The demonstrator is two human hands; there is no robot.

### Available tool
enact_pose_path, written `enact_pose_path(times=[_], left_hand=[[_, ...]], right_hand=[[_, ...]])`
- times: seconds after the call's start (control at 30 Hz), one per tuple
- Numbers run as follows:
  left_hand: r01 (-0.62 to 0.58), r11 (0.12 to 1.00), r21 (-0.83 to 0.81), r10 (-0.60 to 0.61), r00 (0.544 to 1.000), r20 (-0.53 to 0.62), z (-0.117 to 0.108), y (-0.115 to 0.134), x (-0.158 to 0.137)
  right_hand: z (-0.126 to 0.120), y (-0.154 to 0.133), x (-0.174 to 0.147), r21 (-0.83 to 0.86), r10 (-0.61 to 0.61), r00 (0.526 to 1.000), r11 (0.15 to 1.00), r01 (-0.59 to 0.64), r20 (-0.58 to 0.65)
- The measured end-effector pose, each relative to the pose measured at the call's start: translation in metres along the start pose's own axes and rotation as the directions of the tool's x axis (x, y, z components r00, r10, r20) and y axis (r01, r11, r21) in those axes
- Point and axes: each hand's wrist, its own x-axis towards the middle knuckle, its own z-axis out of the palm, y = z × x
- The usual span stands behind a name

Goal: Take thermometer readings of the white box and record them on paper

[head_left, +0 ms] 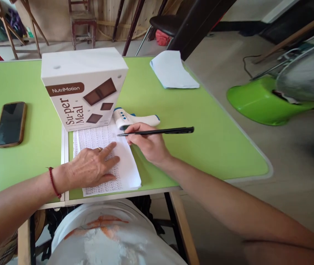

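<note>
My left hand [94, 166] lies on a sheet of paper [129, 167] covered on its left part with dense handwriting. Its fingers are stretched out, pressing the page against the table. In my right hand [148, 141] is a black pen [170, 130], closed between thumb and fingers. The pen's tip points left, at or just over the page's upper part; whether it touches I cannot tell. A white and blue infrared thermometer [138, 119] lies just beyond my right hand. Behind the page stands a white NutriMotion box [90, 92], which hides the page's far edge.
A smartphone [10, 124] in a brown case lies at the left of the green table [198, 147]. Folded white sheets [173, 70] are at the far right corner. Beyond the table are a wooden chair [83, 24] and a bright green plastic object [261, 101] on the floor.
</note>
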Motion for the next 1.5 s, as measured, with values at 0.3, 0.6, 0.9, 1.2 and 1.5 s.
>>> enact_pose_path(times=[0.3,0.6,0.9,1.2,1.5], left_hand=[[-0.011,1.000,-0.023,0.011,1.000,-0.004,-0.0004,-0.0019,-0.0010],[0.012,0.996,-0.090,-0.014,1.000,-0.023,-0.0001,-0.0002,0.0003],[0.015,0.996,-0.088,-0.017,1.000,-0.017,-0.0005,-0.0005,0.0004],[0.005,0.997,-0.076,-0.008,0.999,-0.038,-0.0005,-0.0005,0.0004],[0.004,0.999,-0.034,-0.005,1.000,-0.008,-0.0007,-0.0014,-0.0003]], right_hand=[[0.0099,0.0071,-0.0053,-0.281,-0.163,0.985,0.949,0.140,-0.058],[0.0096,0.0115,-0.0055,-0.338,-0.196,0.980,0.926,0.170,-0.042],[0.0096,0.0096,-0.0055,-0.332,-0.214,0.977,0.922,0.200,-0.005],[0.0090,0.0092,-0.0049,-0.327,-0.195,0.981,0.926,0.189,0.015],[0.0104,0.0095,-0.0051,-0.311,-0.211,0.977,0.931,0.192,-0.027]])
